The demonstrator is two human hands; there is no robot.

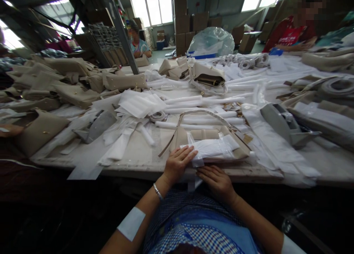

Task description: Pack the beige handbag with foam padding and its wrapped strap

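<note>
A beige handbag (242, 145) lies on the table in front of me, its strap (206, 113) arched up behind it. White wrapping (212, 147), with clear plastic film about it, covers part of the bag's front. My left hand (179, 161) rests with fingers stretched out over the left end of the wrapping. At the bag's lower front, by the table edge, my right hand (217, 181) has its fingers extended and close together, the tips near the film. Its thumb and palm side are hidden. No held object shows in either hand.
Grey tape dispensers (101, 124) stand to both sides of the bag. White sheets (141, 103) and rolled white tubes (190, 100) lie around it. Beige bags (74, 93) are heaped at left. Another person's hand (11, 130) is at far left; people sit across the table.
</note>
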